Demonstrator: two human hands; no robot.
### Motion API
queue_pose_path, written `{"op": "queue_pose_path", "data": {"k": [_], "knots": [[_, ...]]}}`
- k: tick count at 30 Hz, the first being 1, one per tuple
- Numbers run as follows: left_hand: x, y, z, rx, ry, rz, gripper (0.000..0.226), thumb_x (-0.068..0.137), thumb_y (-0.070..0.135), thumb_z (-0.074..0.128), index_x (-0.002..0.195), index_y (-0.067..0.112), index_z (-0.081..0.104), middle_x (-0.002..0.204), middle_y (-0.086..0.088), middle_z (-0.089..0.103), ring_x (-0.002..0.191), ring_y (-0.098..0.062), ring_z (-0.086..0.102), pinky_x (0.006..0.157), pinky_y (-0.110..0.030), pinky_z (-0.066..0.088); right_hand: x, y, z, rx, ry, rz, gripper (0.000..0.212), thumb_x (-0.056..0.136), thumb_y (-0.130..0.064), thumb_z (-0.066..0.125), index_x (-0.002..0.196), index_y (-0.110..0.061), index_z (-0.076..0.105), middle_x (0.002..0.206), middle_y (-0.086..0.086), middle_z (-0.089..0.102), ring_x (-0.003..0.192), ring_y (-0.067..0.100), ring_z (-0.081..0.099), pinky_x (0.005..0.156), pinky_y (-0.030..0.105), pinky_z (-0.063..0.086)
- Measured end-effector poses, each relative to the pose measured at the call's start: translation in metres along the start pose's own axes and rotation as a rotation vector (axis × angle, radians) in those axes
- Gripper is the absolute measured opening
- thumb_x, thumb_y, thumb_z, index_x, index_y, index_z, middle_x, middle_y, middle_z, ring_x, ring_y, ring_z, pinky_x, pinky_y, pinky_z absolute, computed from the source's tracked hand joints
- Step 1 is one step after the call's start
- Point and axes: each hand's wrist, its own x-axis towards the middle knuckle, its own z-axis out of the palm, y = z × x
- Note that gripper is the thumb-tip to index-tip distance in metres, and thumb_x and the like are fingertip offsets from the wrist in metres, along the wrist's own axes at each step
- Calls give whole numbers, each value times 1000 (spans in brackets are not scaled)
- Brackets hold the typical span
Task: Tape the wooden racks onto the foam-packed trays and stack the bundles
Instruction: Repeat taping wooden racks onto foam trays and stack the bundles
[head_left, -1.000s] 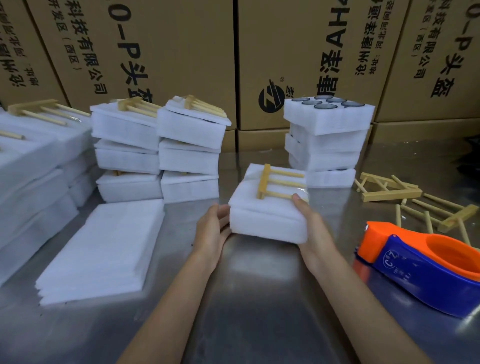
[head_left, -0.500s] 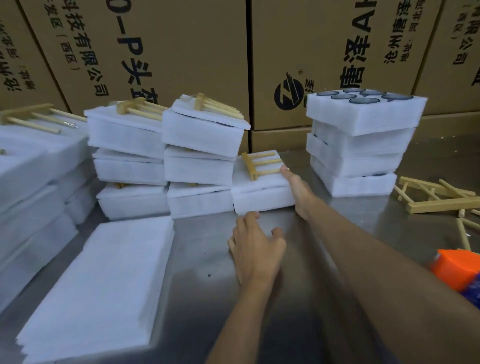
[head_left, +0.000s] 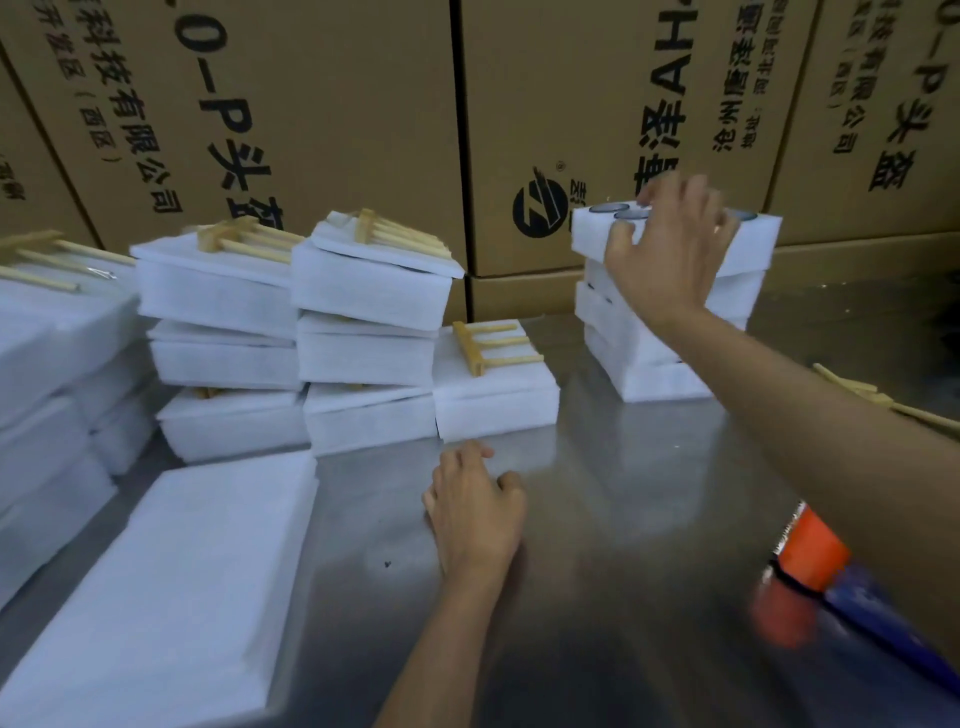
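Right hand (head_left: 667, 254) rose onto four-tray stack (head_left: 654, 332).

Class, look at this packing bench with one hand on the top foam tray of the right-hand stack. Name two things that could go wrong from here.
1. The right hand is on the top tray of an unevenly stacked pile; lifting it carelessly might shift the trays below.
2. The second taped stack has its top bundle tilted and overhanging; a knock might tip it onto the just-placed bundle.
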Motion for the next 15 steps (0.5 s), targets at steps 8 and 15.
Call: {"op": "queue_pose_path", "data": {"k": [8, 15], "knots": [[1, -2, 3, 39, -8, 27, 29, 88, 29, 54, 116, 29, 53, 122, 4, 48, 122, -18, 42, 108, -35, 25, 53, 72, -14, -65, -572, 163, 48, 97, -32, 23, 131, -28, 56, 140, 19, 45, 138, 35, 25, 110, 53, 19], [1, -1, 3, 41, -13, 31, 25, 88, 28, 54, 112, 29, 55, 122, 5, 48, 122, -18, 42, 106, -35, 24, 59, 82, -29, -107, -772, -40, 50, 89, -22, 62, 139, -22, 51, 138, 25, 38, 135, 37, 27, 109, 42, 26]]}}
